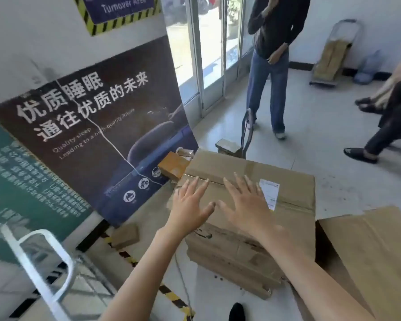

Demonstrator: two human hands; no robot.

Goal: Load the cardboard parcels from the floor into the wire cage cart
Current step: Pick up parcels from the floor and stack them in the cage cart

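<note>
Head — hands (190, 205) (245, 202) maybe flat on parcel (294, 179)

Large taped brown cardboard parcel (252, 230) fills the middle floor, open brown cardboard carton (370, 251) crowds its right side, dark printed banner (97, 135) leans close on the left, bare tiled floor strip (146, 214) runs free toward the silver wire cage cart (43, 233), small flat cardboard box (125, 236) lies in that strip.

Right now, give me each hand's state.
Left hand: open, fingers spread over the box, holding nothing.
Right hand: open, fingers spread over the same box, holding nothing.
</note>
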